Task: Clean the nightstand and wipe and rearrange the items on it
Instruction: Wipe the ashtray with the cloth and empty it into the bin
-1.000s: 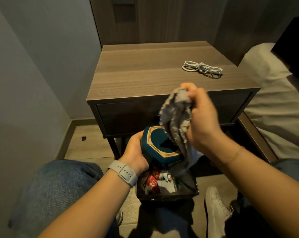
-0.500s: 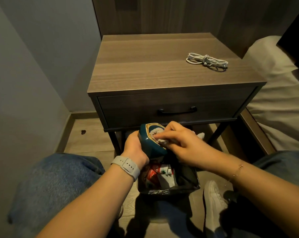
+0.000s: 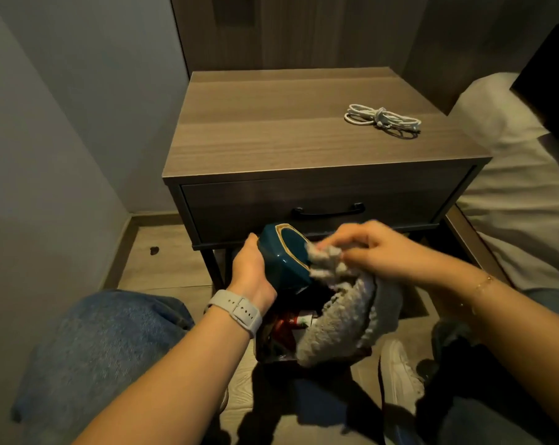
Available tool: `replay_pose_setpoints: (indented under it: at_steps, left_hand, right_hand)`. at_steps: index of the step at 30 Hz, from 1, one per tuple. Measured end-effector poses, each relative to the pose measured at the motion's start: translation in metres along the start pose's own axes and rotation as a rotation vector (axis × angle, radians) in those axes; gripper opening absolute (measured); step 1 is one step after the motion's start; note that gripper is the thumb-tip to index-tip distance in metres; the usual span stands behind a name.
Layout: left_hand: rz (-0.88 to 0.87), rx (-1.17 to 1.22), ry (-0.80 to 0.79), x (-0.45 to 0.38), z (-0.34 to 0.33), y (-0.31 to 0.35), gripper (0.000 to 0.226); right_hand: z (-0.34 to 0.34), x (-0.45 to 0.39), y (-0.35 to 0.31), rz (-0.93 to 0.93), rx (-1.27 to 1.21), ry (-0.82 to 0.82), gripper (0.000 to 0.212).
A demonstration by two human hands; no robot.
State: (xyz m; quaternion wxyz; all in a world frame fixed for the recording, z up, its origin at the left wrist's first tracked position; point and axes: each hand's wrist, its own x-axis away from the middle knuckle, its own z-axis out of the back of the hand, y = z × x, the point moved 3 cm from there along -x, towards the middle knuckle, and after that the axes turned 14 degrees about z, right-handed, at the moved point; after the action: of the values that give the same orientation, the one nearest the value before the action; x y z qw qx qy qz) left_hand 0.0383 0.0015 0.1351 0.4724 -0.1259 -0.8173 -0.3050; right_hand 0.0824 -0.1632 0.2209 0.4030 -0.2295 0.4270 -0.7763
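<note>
My left hand (image 3: 251, 273) grips a teal ceramic dish with a gold rim (image 3: 283, 256), tilted, in front of the nightstand's drawer. My right hand (image 3: 377, 250) pinches a grey fluffy cloth (image 3: 345, 311) against the dish's right edge; the rest of the cloth hangs down. The wooden nightstand (image 3: 291, 136) stands behind, with a coiled white cable (image 3: 382, 118) on its top near the right side.
A dark bin (image 3: 271, 343) with red and white wrappers sits on the floor below my hands, partly hidden by the cloth. A bed with white sheets (image 3: 522, 194) is at the right. A grey wall is at the left. My knees and a white shoe (image 3: 400, 370) frame the bin.
My right hand came down from in front of the nightstand top to the dish with the cloth. It then drew back to the dish's right edge, and the cloth now hangs over the bin.
</note>
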Motion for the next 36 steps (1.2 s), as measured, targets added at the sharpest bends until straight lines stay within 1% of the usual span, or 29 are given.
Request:
replay_pose_setpoints:
  at_steps: [2, 3, 4, 6, 9, 10, 12, 14, 16, 17, 19, 20, 21, 22, 23, 24, 26, 27, 28, 29, 30, 31, 32, 34, 36]
  left_hand:
    - [-0.065, -0.059, -0.006, 0.000, -0.002, 0.001, 0.046]
    - [-0.104, -0.106, 0.009, 0.006, -0.004, 0.001, 0.044]
    - [-0.134, -0.155, 0.009, 0.010, -0.006, -0.001, 0.041]
    - [-0.157, -0.243, -0.019, 0.017, -0.013, -0.006, 0.038]
    - [-0.211, -0.328, -0.040, 0.027, -0.021, -0.009, 0.033]
    - [-0.215, -0.325, -0.040, 0.025, -0.021, -0.008, 0.031]
    - [-0.201, -0.294, -0.043, 0.026, -0.019, -0.005, 0.029]
    - [-0.145, -0.253, -0.069, 0.028, -0.018, -0.005, 0.032]
    - [-0.069, -0.216, -0.081, 0.027, -0.017, -0.006, 0.040]
    - [-0.035, -0.181, -0.079, 0.027, -0.017, -0.006, 0.043]
    - [0.022, -0.092, -0.095, 0.023, -0.018, 0.000, 0.048]
    - [0.046, -0.056, -0.117, 0.021, -0.019, 0.003, 0.048]
    - [0.058, -0.025, -0.161, 0.019, -0.019, 0.008, 0.046]
    - [0.063, 0.002, -0.196, 0.018, -0.017, 0.012, 0.043]
    - [0.063, 0.032, -0.220, 0.018, -0.015, 0.017, 0.040]
    - [0.065, 0.059, -0.239, 0.015, -0.011, 0.020, 0.038]
    - [0.092, 0.084, -0.259, 0.012, -0.005, 0.020, 0.038]
    - [0.110, 0.085, -0.259, 0.013, -0.003, 0.019, 0.037]
    - [0.126, 0.090, -0.260, 0.014, -0.002, 0.017, 0.036]
    - [0.140, 0.100, -0.267, 0.016, -0.003, 0.014, 0.034]
    - [0.149, 0.108, -0.275, 0.018, -0.004, 0.011, 0.032]
    - [0.155, 0.105, -0.287, 0.020, -0.006, 0.007, 0.032]
    - [0.154, 0.096, -0.300, 0.021, -0.009, 0.003, 0.032]
    - [0.153, 0.069, -0.319, 0.022, -0.011, -0.004, 0.034]
    - [0.148, 0.066, -0.315, 0.021, -0.012, -0.007, 0.034]
  right_hand:
    - [0.015, -0.010, -0.001, 0.043, 0.045, 0.228, 0.039]
    - [0.016, -0.017, -0.002, 0.073, 0.105, 0.305, 0.039]
    - [0.012, -0.025, -0.004, 0.106, 0.161, 0.347, 0.039]
    - [-0.005, -0.038, -0.006, 0.169, 0.315, 0.374, 0.039]
    - [-0.030, -0.039, -0.009, 0.166, 0.630, 0.391, 0.040]
    - [-0.038, -0.034, -0.013, 0.187, 0.733, 0.370, 0.040]
    - [-0.053, -0.020, -0.020, 0.270, 0.865, 0.265, 0.046]
    - [-0.063, -0.006, -0.022, 0.374, 0.923, 0.159, 0.054]
    - [-0.069, 0.008, -0.017, 0.455, 0.937, 0.074, 0.060]
    - [-0.073, 0.015, -0.010, 0.504, 0.962, 0.011, 0.059]
    - [-0.083, 0.029, 0.005, 0.560, 1.059, -0.153, 0.051]
    - [-0.085, 0.033, 0.014, 0.539, 1.076, -0.198, 0.047]
    - [-0.082, 0.036, 0.022, 0.476, 1.031, -0.197, 0.045]
    - [-0.075, 0.037, 0.027, 0.418, 0.943, -0.123, 0.043]
    - [-0.065, 0.038, 0.029, 0.384, 0.804, 0.015, 0.040]
    - [-0.053, 0.039, 0.028, 0.358, 0.643, 0.187, 0.037]
    - [-0.028, 0.044, 0.021, 0.303, 0.339, 0.583, 0.031]
    - [-0.020, 0.046, 0.019, 0.247, 0.181, 0.769, 0.029]
    - [-0.018, 0.045, 0.015, 0.185, 0.017, 0.921, 0.029]
    - [-0.022, 0.040, 0.012, 0.133, -0.143, 1.021, 0.030]
    - [-0.029, 0.032, 0.010, 0.098, -0.275, 1.071, 0.030]
    - [-0.039, 0.023, 0.005, 0.080, -0.363, 1.085, 0.030]
    - [-0.048, 0.013, 0.001, 0.071, -0.398, 1.086, 0.030]
    - [-0.058, -0.002, -0.002, 0.063, -0.385, 1.122, 0.028]
    - [-0.055, -0.012, 0.005, 0.013, -0.407, 1.141, 0.026]
